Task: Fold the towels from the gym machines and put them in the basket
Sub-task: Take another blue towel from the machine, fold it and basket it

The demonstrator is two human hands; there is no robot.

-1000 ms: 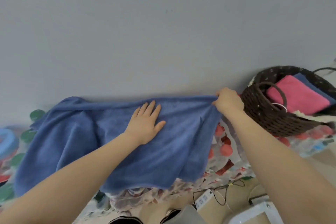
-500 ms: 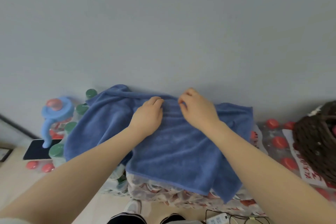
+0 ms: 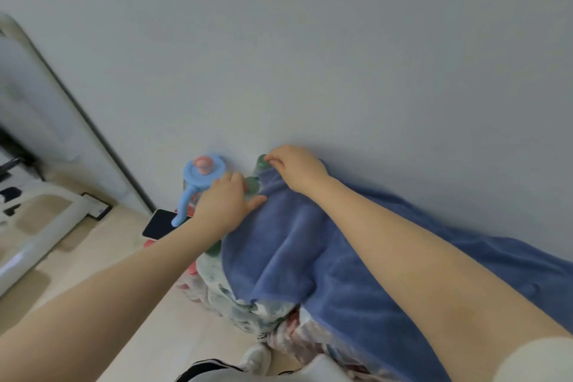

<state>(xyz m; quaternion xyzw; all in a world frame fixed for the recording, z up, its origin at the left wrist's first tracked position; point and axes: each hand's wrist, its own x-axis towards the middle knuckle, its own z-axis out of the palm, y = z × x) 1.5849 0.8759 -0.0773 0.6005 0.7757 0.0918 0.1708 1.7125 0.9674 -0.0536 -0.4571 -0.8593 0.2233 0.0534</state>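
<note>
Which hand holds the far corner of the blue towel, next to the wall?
The right hand pinches it by the wall; the left hand rests nearer, on the blue towel's left edge.

No text, label, brand, number or sign can be read anywhere. The wrapping of the packs [image 3: 248, 310] under the blue towel [image 3: 310, 257] has coloured print, but it is too blurred to read. The dark phone screen [image 3: 159, 223] on the floor at left shows nothing.

Soft, even, diffuse lighting, no glare, faint shadow on the wall [image 3: 310, 56] behind the hands, wide-angle bending at the left edge of the frame, slight overall softness, foreground arms blurred.
</note>
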